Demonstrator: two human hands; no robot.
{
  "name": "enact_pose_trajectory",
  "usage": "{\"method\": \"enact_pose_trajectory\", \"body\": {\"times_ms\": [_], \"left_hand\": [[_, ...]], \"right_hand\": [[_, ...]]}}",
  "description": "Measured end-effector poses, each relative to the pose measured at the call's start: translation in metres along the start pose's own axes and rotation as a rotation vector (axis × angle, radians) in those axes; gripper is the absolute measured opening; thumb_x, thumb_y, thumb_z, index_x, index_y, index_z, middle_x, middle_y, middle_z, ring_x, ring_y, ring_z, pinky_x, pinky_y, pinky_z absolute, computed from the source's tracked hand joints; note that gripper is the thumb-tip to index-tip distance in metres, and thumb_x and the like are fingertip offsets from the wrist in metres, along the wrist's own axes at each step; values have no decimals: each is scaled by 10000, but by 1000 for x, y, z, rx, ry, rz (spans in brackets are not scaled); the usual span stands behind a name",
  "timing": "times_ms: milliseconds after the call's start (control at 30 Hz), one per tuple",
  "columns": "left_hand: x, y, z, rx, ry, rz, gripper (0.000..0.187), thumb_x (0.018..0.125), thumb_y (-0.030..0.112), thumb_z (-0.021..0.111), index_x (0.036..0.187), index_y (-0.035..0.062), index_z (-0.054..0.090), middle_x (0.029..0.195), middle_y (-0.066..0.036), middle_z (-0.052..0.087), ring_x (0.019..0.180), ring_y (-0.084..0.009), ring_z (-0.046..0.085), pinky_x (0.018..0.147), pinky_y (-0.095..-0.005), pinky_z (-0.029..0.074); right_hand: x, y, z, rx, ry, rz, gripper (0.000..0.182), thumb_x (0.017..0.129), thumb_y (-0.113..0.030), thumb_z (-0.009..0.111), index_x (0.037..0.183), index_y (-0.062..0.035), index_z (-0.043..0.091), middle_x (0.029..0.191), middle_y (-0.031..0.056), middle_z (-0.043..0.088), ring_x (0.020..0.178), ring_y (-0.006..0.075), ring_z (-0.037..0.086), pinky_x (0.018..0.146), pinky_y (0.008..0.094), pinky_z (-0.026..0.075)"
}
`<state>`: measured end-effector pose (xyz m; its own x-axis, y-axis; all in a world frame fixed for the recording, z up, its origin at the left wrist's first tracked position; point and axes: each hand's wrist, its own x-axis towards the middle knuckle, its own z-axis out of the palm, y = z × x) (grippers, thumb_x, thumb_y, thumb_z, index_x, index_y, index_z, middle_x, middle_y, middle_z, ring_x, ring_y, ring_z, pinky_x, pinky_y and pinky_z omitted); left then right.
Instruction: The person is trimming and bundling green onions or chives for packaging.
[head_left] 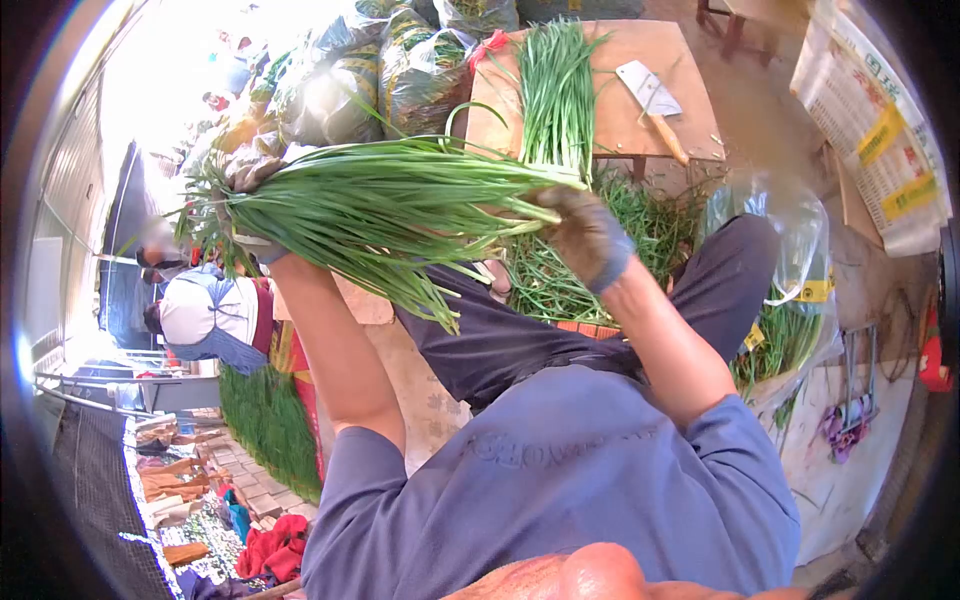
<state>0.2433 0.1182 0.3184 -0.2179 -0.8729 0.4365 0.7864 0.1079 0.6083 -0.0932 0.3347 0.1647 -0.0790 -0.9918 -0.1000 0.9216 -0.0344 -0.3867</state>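
A large bunch of garlic chives (pixel 370 195) stretches sideways in front of me, leaf tips at the left and pale stem ends at the right. My left hand (pixel 255 185), in a grey glove, is wrapped around the leafy end, partly hidden by the leaves. At the stem end, my gloved right hand (pixel 588 238) has its fingers curled onto some stems. Several lower stems hang loose over my left knee. Beyond them, another pile of chives (pixel 557 95) lies on a wooden board (pixel 492 120), beside a cleaver (pixel 650 95) with a wooden handle.
Loose green trimmings (pixel 640 225) cover the ground between my legs and under the board. Stuffed plastic bags (pixel 425 70) stand at the back. A clear bag (pixel 805 240) with greens is at my right. Another person (pixel 210 310) bends over at the left, near stacked greens (pixel 265 420).
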Motion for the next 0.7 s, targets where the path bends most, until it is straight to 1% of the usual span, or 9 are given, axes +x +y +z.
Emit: {"method": "enact_pose_trajectory", "body": {"times_ms": [33,100,167,233,300,367,433,600,700], "left_hand": [[-3,5,-6,137,11,53,278,951,318,509,1069,73,567,1022,-77,596,934,-197,577,877,-339,491],[-6,11,-7,210,16,87,393,940,382,466,1072,31,586,1009,-120,616,923,-242,594,857,-381,501],[-9,14,0,102,26,34,512,928,446,424,1076,-10,604,996,-163,637,913,-288,610,837,-424,512],[-14,16,14,-199,192,-98,632,916,509,381,1080,-51,623,983,-206,658,902,-333,627,817,-466,523],[-7,23,31,-517,644,-158,752,904,573,339,1083,-92,641,970,-249,678,892,-379,643,798,-509,533],[-11,15,7,-260,101,-137,739,902,559,357,1071,-101,642,947,-248,682,867,-379,648,795,-510,535],[-19,4,26,-186,-85,-116,724,899,546,378,1059,-108,644,933,-243,685,846,-373,650,794,-507,535],[-30,2,29,306,29,-60,680,897,537,425,1017,-93,651,887,-208,692,806,-338,651,780,-490,535],[-19,7,2,284,-12,-26,532,916,463,448,966,-35,627,867,-151,662,826,-280,623,819,-434,508]], "right_hand": [[-2,-15,-14,2,26,-31,233,986,-339,576,1038,-118,625,901,20,678,839,133,647,805,327,510],[-4,-33,-66,234,-116,-174,261,1015,-339,521,834,-153,548,613,-76,495,505,46,480,551,246,433],[-25,-46,-87,97,40,-179,329,1017,-393,495,773,-177,457,539,-85,294,405,43,263,434,224,296],[-39,-38,-91,-204,75,-38,318,1024,-412,467,824,-169,511,522,-55,371,366,92,307,417,219,317],[-51,-31,-82,-576,-2,241,291,1029,-386,469,906,-145,576,579,-32,473,402,116,407,457,229,387],[-48,0,-74,-1549,-556,-524,294,1029,-328,486,1143,-89,614,759,1,600,584,118,572,584,226,470],[-64,12,-13,-852,-154,184,392,1010,-219,540,1351,-29,510,947,25,644,786,91,608,721,220,489],[-29,72,-4,-527,-37,-163,495,999,-216,570,1415,16,433,1053,51,656,843,60,574,762,204,463],[-3,91,-5,-614,74,-191,433,1008,-249,539,1351,10,483,994,65,662,769,87,595,627,221,480]]}}
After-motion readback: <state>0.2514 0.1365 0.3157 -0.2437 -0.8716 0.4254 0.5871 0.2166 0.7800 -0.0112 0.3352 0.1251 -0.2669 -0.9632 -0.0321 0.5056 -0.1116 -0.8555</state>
